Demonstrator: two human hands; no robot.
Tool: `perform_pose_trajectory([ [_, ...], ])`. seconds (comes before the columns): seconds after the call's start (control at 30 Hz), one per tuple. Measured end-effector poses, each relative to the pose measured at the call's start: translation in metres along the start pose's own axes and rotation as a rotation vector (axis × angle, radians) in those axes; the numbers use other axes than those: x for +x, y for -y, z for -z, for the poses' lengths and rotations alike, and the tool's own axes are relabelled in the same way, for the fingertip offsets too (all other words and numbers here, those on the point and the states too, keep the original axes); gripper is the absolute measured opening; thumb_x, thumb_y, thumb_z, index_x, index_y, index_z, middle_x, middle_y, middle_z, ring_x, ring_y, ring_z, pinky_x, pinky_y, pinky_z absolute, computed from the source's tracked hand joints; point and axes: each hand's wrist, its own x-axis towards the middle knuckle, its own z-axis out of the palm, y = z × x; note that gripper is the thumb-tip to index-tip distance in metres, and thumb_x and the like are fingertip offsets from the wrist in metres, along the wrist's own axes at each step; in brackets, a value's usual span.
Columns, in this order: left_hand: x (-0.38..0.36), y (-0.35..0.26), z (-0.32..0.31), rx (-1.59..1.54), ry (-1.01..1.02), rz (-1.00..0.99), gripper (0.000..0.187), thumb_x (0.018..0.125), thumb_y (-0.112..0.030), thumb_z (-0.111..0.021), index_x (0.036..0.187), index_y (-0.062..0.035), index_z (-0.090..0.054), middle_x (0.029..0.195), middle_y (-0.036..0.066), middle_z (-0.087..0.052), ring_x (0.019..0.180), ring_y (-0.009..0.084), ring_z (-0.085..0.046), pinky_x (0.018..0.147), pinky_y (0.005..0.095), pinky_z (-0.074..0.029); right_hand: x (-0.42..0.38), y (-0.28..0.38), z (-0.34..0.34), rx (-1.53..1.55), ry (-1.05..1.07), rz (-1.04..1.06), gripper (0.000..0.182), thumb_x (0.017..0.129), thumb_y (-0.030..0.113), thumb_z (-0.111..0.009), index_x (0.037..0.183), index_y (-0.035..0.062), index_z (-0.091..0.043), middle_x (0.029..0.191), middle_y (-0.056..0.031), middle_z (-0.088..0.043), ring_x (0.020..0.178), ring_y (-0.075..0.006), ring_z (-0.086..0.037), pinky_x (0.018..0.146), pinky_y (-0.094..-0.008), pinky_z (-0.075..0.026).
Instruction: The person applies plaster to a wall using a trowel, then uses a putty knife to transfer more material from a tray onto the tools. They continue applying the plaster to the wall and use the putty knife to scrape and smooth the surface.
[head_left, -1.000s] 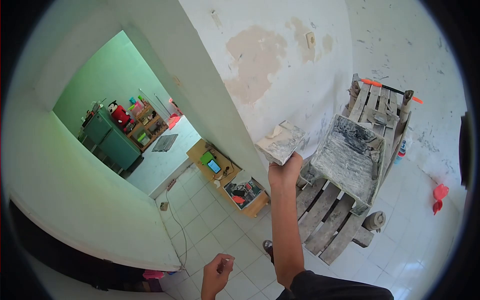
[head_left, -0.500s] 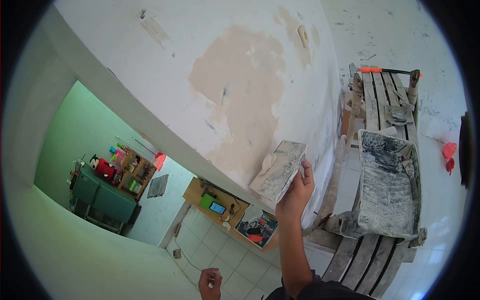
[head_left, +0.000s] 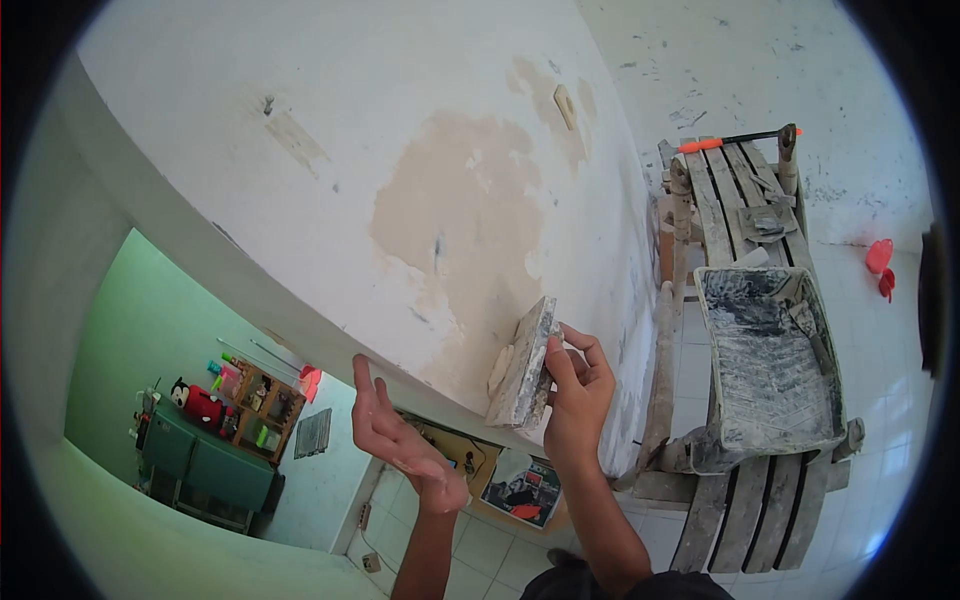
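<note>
My right hand (head_left: 580, 400) grips a rectangular plastering float (head_left: 528, 375) from its right side. The float is tilted, with a pale lump of putty (head_left: 500, 368) on the face turned to the wall. Its grip is partly hidden by my fingers. My left hand (head_left: 400, 435) is raised beside the wall's edge, fingers stretched out, holding nothing. A damp, beige patch (head_left: 460, 200) marks the white wall (head_left: 330, 230) in front of me.
A smeared putty tray (head_left: 775, 380) holding a scraper (head_left: 812, 338) sits on a slatted wooden scaffold (head_left: 745, 510). An orange-handled hammer (head_left: 735, 141) lies at its far end. Below are a wooden table (head_left: 470, 455) and tiled floor; a doorway opens left toward a green cabinet (head_left: 215, 475).
My left hand has risen from the bottom of the view to the wall's edge and its fingers have straightened. The float has turned more edge-on and shifted slightly left in view.
</note>
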Motion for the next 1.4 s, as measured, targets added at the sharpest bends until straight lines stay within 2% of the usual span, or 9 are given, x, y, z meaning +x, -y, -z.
perform_pose_trajectory([
  [0.43,-0.005,0.011,-0.007,-0.217,-0.052,0.065,0.078,0.102,-0.057,-0.026,0.155,-0.0017,-0.016,0.166,0.031,-0.016,0.154,0.0433,-0.017,0.124,0.0574,-0.008,-0.008,0.079,-0.077,-0.107,0.229,0.03,0.04,0.095,0.022,-0.074,0.121,-0.0045,-0.058,0.088,-0.0087,-0.067,0.079,-0.0115,-0.066,0.056,-0.0296,-0.057],
  [0.6,-0.002,0.007,-0.004,-0.243,-0.02,0.06,0.08,0.102,-0.061,-0.026,0.156,-0.003,-0.013,0.166,0.028,-0.017,0.153,0.0412,-0.019,0.125,0.057,-0.008,0.003,0.119,-0.087,0.462,0.361,0.14,0.043,0.097,0.027,-0.071,0.126,-0.001,-0.056,0.095,-0.0071,-0.068,0.087,-0.0122,-0.066,0.073,-0.0281,-0.058],
  [0.63,-0.001,0.008,-0.004,-0.247,-0.019,0.052,0.08,0.102,-0.061,-0.026,0.156,-0.003,-0.013,0.166,0.028,-0.017,0.153,0.0412,-0.019,0.125,0.057,-0.008,0.0,0.121,-0.074,0.418,0.287,0.112,0.035,0.109,0.026,-0.048,0.133,0.0009,-0.057,0.121,-0.0092,-0.068,0.107,-0.0144,-0.068,0.092,-0.0296,-0.056],
  [0.77,-0.002,0.007,-0.004,-0.208,-0.021,0.053,0.082,0.102,-0.064,-0.027,0.156,-0.0041,-0.012,0.166,0.028,-0.018,0.153,0.0404,-0.02,0.125,0.0569,-0.01,-0.003,0.084,-0.008,0.417,0.236,0.116,0.034,0.11,0.025,-0.047,0.132,0.0017,-0.056,0.121,-0.0083,-0.067,0.109,-0.016,-0.068,0.093,-0.0326,-0.057],
  [0.8,-0.002,0.007,-0.004,-0.199,-0.016,0.051,0.082,0.102,-0.065,-0.026,0.156,-0.0044,-0.012,0.166,0.028,-0.018,0.153,0.0405,-0.02,0.125,0.0569,-0.01,0.004,0.068,0.004,0.42,0.242,0.115,0.034,0.11,0.025,-0.047,0.132,0.0017,-0.056,0.121,-0.0083,-0.067,0.109,-0.016,-0.068,0.093,-0.0326,-0.057],
  [0.87,-0.002,0.008,-0.001,-0.182,0.001,0.036,0.083,0.102,-0.065,-0.028,0.156,-0.0048,-0.012,0.166,0.028,-0.018,0.153,0.0405,-0.02,0.125,0.057,-0.01,0.019,0.039,0.021,0.378,0.108,-0.06,0.031,0.102,0.019,-0.063,0.127,0.0019,-0.056,0.106,-0.0076,-0.068,0.086,-0.0107,-0.067,0.069,-0.0275,-0.058],
  [1.0,-0.003,0.011,0.004,-0.148,0.054,0.017,0.087,0.1,-0.067,-0.034,0.157,-0.0051,-0.011,0.166,0.027,-0.018,0.154,0.0402,-0.019,0.125,0.0563,-0.009,0.032,0.009,0.018,0.17,0.006,-0.11,0.031,0.098,0.023,-0.069,0.119,0.0028,-0.059,0.095,-0.0064,-0.069,0.075,-0.01,-0.065,0.059,-0.0283,-0.055],
  [1.23,-0.004,0.009,0.006,-0.143,0.068,0.077,0.096,0.095,-0.07,-0.044,0.157,-0.0046,-0.011,0.167,0.027,-0.016,0.155,0.0394,-0.017,0.126,0.054,-0.007,0.036,0.009,-0.005,0.075,0.031,-0.116,0.03,0.097,0.023,-0.07,0.117,0.0031,-0.059,0.094,-0.0056,-0.068,0.072,-0.0097,-0.066,0.055,-0.0269,-0.054],
  [1.4,-0.005,0.01,0.004,-0.171,0.044,0.122,0.099,0.088,-0.066,-0.046,0.159,-0.0061,-0.012,0.168,0.024,-0.016,0.156,0.039,-0.014,0.125,0.0554,-0.001,0.039,0.04,-0.04,0.038,0.091,-0.104,0.045,0.093,0.025,-0.075,0.123,-0.002,-0.056,0.098,-0.0111,-0.067,0.076,-0.0161,-0.064,0.063,-0.0343,-0.055],
])
